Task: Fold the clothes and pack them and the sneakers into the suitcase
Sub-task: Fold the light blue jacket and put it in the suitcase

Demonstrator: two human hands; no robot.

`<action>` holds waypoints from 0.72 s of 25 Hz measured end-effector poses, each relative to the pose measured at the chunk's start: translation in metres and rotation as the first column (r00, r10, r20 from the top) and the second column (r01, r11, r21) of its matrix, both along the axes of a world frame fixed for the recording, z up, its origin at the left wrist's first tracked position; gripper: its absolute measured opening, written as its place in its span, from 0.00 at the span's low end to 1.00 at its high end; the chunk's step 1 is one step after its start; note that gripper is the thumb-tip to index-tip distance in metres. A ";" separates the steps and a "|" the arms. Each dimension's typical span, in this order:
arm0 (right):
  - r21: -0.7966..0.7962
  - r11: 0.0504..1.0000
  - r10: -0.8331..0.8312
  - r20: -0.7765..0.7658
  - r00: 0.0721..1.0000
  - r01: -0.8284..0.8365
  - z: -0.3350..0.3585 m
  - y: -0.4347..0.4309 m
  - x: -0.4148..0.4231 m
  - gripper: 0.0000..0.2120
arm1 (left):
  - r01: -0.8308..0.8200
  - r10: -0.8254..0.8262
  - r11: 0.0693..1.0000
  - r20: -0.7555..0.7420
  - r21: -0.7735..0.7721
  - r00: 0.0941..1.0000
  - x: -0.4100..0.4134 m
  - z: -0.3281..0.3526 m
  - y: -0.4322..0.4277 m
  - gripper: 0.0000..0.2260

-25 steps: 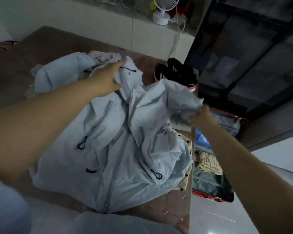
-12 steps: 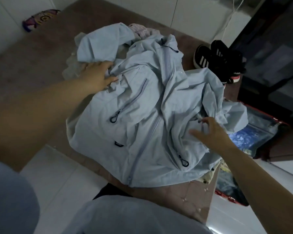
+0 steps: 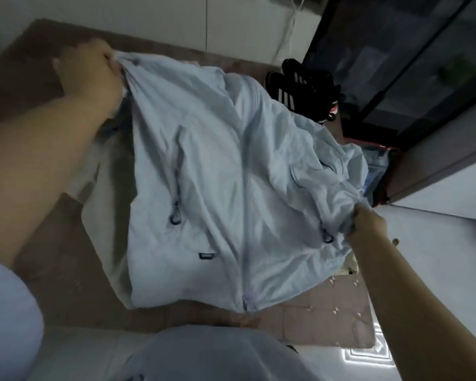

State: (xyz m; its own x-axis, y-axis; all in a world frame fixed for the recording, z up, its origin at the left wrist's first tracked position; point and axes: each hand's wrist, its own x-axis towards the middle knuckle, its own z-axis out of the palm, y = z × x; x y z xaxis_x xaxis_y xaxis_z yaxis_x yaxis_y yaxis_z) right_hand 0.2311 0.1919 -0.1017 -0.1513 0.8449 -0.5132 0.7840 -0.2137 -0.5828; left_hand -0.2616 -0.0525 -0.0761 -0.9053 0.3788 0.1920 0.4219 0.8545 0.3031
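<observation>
Pale-blue zip jacket [image 3: 231,171] spread front-up

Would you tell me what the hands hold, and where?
The light blue jacket: left hand grips its far top end, right hand its bunched right side.

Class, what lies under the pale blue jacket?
The brown bed and a cream cloth peeking out at one edge; whatever else lies beneath the jacket is covered.

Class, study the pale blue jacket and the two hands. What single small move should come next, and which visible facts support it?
Probably draw the right hand outward to smooth the bunched side. The jacket lies zip-up, the left hand grips its far corner, but the cloth by the right hand is crumpled, too untidy to fold.
</observation>
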 end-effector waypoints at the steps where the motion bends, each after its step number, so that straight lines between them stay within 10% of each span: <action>1: -0.012 1.000 -0.019 -0.031 0.999 0.019 0.000 -0.005 0.002 0.24 | -0.009 0.009 1.000 -0.007 0.004 1.000 -0.022 -0.007 -0.002 0.16; 4: -0.199 0.954 -0.261 -0.179 0.948 0.225 -0.011 -0.004 0.016 0.12 | 0.099 -0.099 0.986 0.007 -0.134 0.995 0.033 0.028 0.000 0.05; 5: -0.076 0.996 0.050 0.078 0.996 -0.044 -0.006 -0.003 0.017 0.06 | 0.186 -0.182 0.964 0.038 -0.188 0.983 0.059 0.038 -0.002 0.03; 7: -0.001 0.854 0.458 0.479 0.749 -0.521 0.001 -0.006 0.001 0.10 | 0.302 -0.294 0.929 0.071 -0.214 0.953 0.076 0.034 -0.006 0.05; 9: 0.186 0.928 0.255 0.314 0.914 -0.323 0.018 0.005 -0.022 0.20 | 0.331 -0.323 0.908 0.073 -0.256 0.944 0.072 0.028 -0.011 0.06; 12: 0.553 0.755 0.306 0.177 0.935 -0.352 0.057 0.025 -0.091 0.21 | 0.298 -0.298 0.921 0.041 -0.252 0.954 0.058 0.025 -0.017 0.14; 18: 0.297 0.716 0.658 0.015 0.753 -0.632 0.046 0.035 -0.235 0.20 | 0.205 -0.200 0.942 0.045 -0.265 0.979 0.081 0.044 -0.023 0.17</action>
